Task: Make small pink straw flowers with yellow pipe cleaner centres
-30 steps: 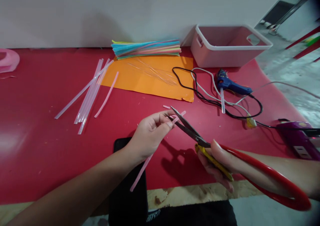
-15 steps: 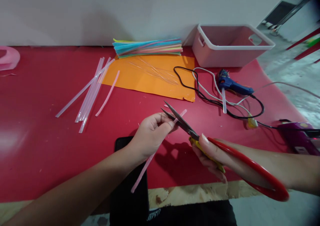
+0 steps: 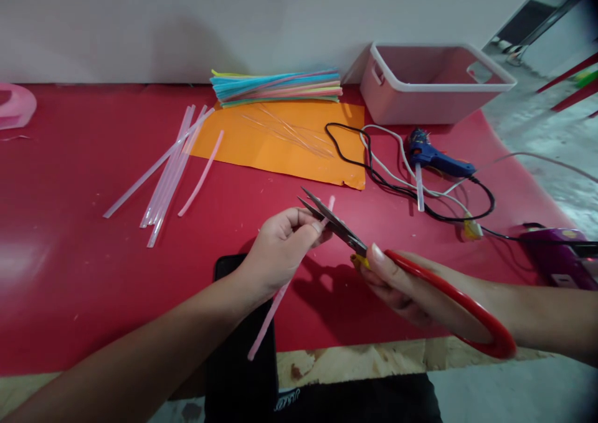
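Observation:
My left hand [image 3: 292, 242] pinches a pink pipe cleaner [image 3: 268, 326], whose long end hangs down over a black phone-like slab [image 3: 238, 364]. Its short tip pokes out past my fingers, between the scissor blades. In my right hand [image 3: 402, 286] is a pair of scissors [image 3: 495, 342] with a large red handle loop and a yellow part under my fingers. The blades point left and are narrowly parted across the pipe cleaner beside my left fingertips. Another curved pink pipe cleaner [image 3: 202, 174] lies on the red table to the left.
Translucent glue sticks [image 3: 163, 180] lie at left. Behind are an orange sheet [image 3: 280, 158] with thin clear strands and a bundle of coloured pipe cleaners [image 3: 275, 88]. A pink bin [image 3: 434, 105], a blue glue gun [image 3: 439, 160], tangled cords and a purple box [image 3: 558, 255] stand right.
The scissor blades have closed somewhat on the pipe cleaner, and its short tip has tilted more upright. My right hand and the red handle have shifted slightly left and up.

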Action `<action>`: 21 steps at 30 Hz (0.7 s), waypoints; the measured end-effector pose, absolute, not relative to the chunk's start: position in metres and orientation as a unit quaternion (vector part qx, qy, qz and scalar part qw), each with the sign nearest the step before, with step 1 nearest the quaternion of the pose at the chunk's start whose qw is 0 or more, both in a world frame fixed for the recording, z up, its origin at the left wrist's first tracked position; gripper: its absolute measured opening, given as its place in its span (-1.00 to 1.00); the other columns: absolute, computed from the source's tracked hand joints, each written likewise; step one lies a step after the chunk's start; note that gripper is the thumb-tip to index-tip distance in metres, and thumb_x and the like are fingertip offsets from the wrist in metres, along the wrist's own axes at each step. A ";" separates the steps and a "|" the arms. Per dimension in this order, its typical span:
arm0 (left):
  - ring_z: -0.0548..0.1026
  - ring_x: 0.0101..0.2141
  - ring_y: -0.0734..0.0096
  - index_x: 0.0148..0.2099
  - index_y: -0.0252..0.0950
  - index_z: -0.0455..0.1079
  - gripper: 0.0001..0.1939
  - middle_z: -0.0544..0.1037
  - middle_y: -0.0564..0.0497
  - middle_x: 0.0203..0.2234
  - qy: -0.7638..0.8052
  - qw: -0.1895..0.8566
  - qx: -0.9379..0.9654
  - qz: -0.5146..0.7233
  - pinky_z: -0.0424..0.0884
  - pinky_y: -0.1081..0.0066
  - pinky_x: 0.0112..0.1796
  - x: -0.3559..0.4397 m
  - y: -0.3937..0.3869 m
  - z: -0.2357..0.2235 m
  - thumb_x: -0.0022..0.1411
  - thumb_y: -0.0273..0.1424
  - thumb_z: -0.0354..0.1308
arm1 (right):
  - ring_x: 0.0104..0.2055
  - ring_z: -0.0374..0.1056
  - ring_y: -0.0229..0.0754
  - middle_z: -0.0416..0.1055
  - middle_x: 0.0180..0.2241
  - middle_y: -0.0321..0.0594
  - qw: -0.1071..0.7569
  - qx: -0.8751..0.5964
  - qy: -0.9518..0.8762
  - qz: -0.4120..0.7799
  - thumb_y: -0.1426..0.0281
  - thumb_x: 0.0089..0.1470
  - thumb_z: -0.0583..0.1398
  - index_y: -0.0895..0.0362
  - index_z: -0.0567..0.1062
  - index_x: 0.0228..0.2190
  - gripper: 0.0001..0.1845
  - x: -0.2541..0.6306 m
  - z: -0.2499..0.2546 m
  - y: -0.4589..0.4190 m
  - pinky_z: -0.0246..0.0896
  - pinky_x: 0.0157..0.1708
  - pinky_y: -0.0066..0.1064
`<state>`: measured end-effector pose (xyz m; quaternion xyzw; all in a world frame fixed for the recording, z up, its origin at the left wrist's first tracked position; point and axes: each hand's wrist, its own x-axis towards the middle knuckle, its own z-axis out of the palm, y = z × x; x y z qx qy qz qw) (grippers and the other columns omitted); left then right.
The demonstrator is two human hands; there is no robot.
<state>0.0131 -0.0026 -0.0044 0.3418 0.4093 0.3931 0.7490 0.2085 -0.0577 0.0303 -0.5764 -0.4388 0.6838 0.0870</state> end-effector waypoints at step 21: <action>0.48 -0.35 0.50 -0.51 -0.31 0.27 -0.83 0.41 0.11 -0.54 0.365 0.765 0.334 0.412 0.38 0.23 0.00 0.013 -0.003 -0.001 0.10 -0.53 0.15 | -0.73 -0.26 -0.48 0.01 -0.67 -0.53 0.061 -0.446 -0.176 0.876 -0.39 -0.13 -0.05 0.04 0.16 -0.46 -0.27 0.214 0.007 -0.059 -0.26 -0.79 -0.61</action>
